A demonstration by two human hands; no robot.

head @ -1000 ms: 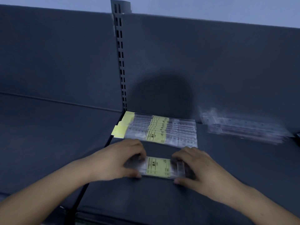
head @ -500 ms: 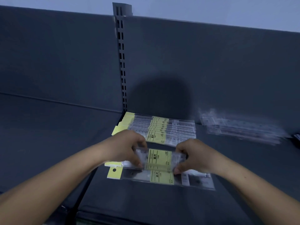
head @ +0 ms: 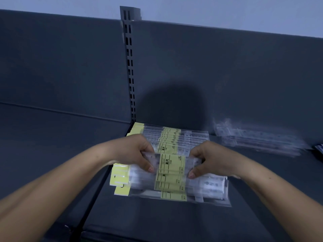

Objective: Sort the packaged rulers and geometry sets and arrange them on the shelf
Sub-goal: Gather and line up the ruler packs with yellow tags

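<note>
A bundle of packaged rulers (head: pixel 172 165) in clear sleeves with yellow labels is tipped up on edge over the dark shelf (head: pixel 157 220). My left hand (head: pixel 134 152) grips its left part and my right hand (head: pixel 208 158) grips its right part, thumbs in front. Several of these ruler packs (head: pixel 174 191) lie fanned toward me on the shelf, yellow hang tabs at the left. Behind them a flat stack of the same ruler packs (head: pixel 176 137) sits against the back panel. A blurred pile of clear packs (head: pixel 258 138) lies further right.
A slotted upright (head: pixel 130 67) divides the dark back panel. A seam between two shelf boards (head: pixel 90 203) runs toward me at the left. A small dark object (head: pixel 319 148) shows at the right edge.
The bundle was flat under both hands; they have lifted it on edge, and several packs have slid out in a fan toward me. Both hands have moved a little toward the back.
</note>
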